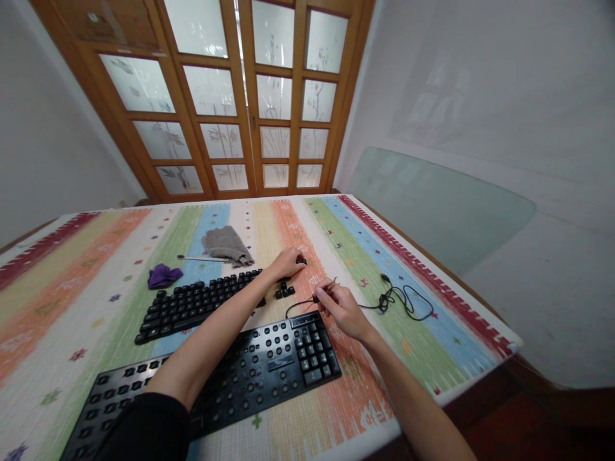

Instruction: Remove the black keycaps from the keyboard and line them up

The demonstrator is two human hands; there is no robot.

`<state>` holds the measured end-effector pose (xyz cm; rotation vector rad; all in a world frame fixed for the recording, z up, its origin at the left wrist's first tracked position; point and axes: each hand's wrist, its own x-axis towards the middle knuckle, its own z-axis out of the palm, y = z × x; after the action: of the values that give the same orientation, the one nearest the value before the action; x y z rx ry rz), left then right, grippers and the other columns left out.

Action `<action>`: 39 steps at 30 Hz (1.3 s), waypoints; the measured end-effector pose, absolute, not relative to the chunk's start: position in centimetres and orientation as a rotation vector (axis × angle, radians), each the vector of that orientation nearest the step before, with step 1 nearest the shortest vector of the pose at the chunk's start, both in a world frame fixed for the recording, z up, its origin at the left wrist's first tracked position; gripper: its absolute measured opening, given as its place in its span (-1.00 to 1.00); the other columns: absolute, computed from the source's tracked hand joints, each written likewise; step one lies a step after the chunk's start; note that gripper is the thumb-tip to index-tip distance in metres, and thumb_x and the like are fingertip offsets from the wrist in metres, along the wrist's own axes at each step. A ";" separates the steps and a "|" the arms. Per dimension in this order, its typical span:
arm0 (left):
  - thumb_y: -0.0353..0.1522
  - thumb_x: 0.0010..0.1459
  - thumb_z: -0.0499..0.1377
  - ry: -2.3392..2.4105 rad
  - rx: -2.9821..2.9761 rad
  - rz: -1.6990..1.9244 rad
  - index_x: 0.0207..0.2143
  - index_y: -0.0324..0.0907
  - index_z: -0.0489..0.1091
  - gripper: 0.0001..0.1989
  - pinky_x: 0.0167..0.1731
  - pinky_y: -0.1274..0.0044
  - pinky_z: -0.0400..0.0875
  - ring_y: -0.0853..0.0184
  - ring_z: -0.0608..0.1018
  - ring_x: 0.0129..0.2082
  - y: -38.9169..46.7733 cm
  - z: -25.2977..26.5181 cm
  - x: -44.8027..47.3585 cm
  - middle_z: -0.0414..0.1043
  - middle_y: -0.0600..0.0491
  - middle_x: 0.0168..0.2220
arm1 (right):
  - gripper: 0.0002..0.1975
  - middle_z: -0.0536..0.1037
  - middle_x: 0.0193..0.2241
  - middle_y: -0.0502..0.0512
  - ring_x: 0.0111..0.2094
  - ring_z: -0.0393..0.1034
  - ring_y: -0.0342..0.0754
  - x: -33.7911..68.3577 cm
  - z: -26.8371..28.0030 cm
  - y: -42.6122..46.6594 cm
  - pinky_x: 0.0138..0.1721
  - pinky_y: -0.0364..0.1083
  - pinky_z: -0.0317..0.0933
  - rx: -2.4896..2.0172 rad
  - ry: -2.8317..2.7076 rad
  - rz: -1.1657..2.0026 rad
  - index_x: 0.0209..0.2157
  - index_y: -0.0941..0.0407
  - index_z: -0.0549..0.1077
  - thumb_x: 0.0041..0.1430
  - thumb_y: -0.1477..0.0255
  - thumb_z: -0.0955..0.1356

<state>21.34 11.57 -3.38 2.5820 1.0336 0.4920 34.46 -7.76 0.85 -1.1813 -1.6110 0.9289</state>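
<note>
My left hand (288,262) reaches across the keyboard, its fingers closed on a small black keycap (302,261) just above the tablecloth. A few loose keycaps (284,291) lie below that hand. My right hand (339,306) is closed on a thin wire tool that looks like a keycap puller (335,280); a small dark piece shows at its fingertips, its kind unclear. In front of me the black keyboard (273,365) has bare switches over most of its face, with keycaps still on the number pad. Removed keycaps (192,304) stand in rows behind it, partly hidden by my left forearm.
A grey cloth (227,245) lies at the table's middle, beside a white-handled brush (204,258). Left of them sits a crumpled purple cloth (164,276). The keyboard's coiled cable (391,296) rests on the right. Striped cloth (110,282) covers the table.
</note>
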 end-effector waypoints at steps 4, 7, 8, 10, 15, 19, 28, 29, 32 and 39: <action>-0.35 0.04 0.25 1.036 2.571 0.502 -0.27 -0.24 0.50 -0.81 -0.27 0.51 0.39 0.27 0.51 -0.31 11.6 -3.4 21.2 0.52 0.00 -0.35 | -0.56 0.33 -0.58 -0.02 -0.53 0.25 -0.13 34.4 0.9 -7.8 -0.50 -0.15 0.16 -1.185 -1.613 0.930 -0.46 0.12 0.32 0.30 0.05 0.22; -0.35 0.03 0.27 1.040 2.566 0.501 -0.23 -0.25 0.49 -0.77 -0.25 0.50 0.39 0.27 0.51 -0.31 11.6 -3.4 21.2 0.52 0.00 -0.33 | -0.56 0.33 -0.57 -0.02 -0.52 0.25 -0.14 34.5 0.9 -7.9 -0.50 -0.15 0.16 -1.188 -1.608 0.933 -0.44 0.12 0.33 0.30 0.05 0.22; -0.35 0.03 0.27 1.039 2.566 0.499 -0.23 -0.25 0.49 -0.78 -0.25 0.50 0.39 0.27 0.51 -0.31 11.6 -3.3 21.2 0.52 0.00 -0.34 | -0.57 0.33 -0.57 -0.02 -0.53 0.25 -0.14 34.5 0.8 -7.9 -0.50 -0.15 0.16 -1.189 -1.608 0.933 -0.44 0.12 0.33 0.30 0.06 0.22; -0.36 0.04 0.26 1.031 2.569 0.493 -0.27 -0.25 0.50 -0.81 -0.25 0.50 0.38 0.27 0.51 -0.32 11.6 -3.2 21.2 0.52 0.00 -0.35 | -0.58 0.34 -0.56 -0.02 -0.53 0.24 -0.15 34.5 0.8 -7.9 -0.51 -0.16 0.16 -1.192 -1.610 0.934 -0.42 0.12 0.33 0.31 0.07 0.22; -0.36 0.06 0.24 1.002 2.579 0.478 -0.37 -0.23 0.54 -0.88 -0.26 0.51 0.38 0.28 0.52 -0.33 11.3 -2.8 21.2 0.53 0.01 -0.40 | -0.58 0.33 -0.57 -0.02 -0.54 0.23 -0.15 34.4 1.0 -7.9 -0.53 -0.16 0.16 -1.188 -1.609 0.929 -0.43 0.12 0.33 0.30 0.06 0.22; -0.38 0.06 0.22 1.011 2.584 0.478 -0.37 -0.24 0.55 -0.87 -0.24 0.50 0.38 0.27 0.52 -0.33 11.1 -2.6 21.3 0.54 0.00 -0.40 | -0.56 0.34 -0.58 -0.01 -0.54 0.24 -0.14 34.3 1.2 -7.9 -0.53 -0.15 0.16 -1.188 -1.612 0.928 -0.45 0.12 0.32 0.29 0.04 0.22; -0.38 0.04 0.20 1.048 2.594 0.478 -0.41 -0.25 0.54 -0.87 -0.25 0.48 0.39 0.24 0.52 -0.34 11.0 -2.6 21.4 0.52 -0.02 -0.42 | -0.54 0.33 -0.58 -0.02 -0.53 0.24 -0.12 34.2 1.2 -7.9 -0.50 -0.14 0.15 -1.193 -1.597 0.945 -0.46 0.11 0.31 0.26 0.01 0.23; -0.38 0.04 0.21 1.049 2.594 0.478 -0.42 -0.24 0.53 -0.87 -0.25 0.48 0.39 0.25 0.51 -0.34 11.0 -2.7 21.4 0.51 -0.02 -0.43 | -0.54 0.33 -0.58 -0.02 -0.53 0.24 -0.13 34.2 1.1 -7.9 -0.50 -0.14 0.15 -1.191 -1.594 0.947 -0.46 0.12 0.32 0.27 0.01 0.23; -0.37 0.03 0.21 1.060 2.589 0.488 -0.39 -0.24 0.53 -0.87 -0.20 0.47 0.39 0.23 0.51 -0.29 11.1 -3.0 21.4 0.50 -0.02 -0.41 | -0.55 0.34 -0.56 -0.02 -0.53 0.25 -0.13 34.4 1.0 -7.8 -0.51 -0.15 0.16 -1.190 -1.583 0.956 -0.44 0.12 0.33 0.27 0.03 0.23; -0.36 0.04 0.22 1.064 2.569 0.517 -0.35 -0.26 0.52 -0.85 -0.14 0.43 0.39 0.20 0.49 -0.23 11.2 -3.3 21.3 0.47 -0.07 -0.29 | -0.59 0.35 -0.56 -0.02 -0.55 0.26 -0.15 34.6 0.6 -7.7 -0.53 -0.16 0.16 -1.188 -1.569 0.940 -0.40 0.14 0.35 0.28 0.06 0.24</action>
<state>21.31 11.20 -3.29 2.5686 1.0637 0.5175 34.59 -7.72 0.62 -1.1880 -1.5691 0.9399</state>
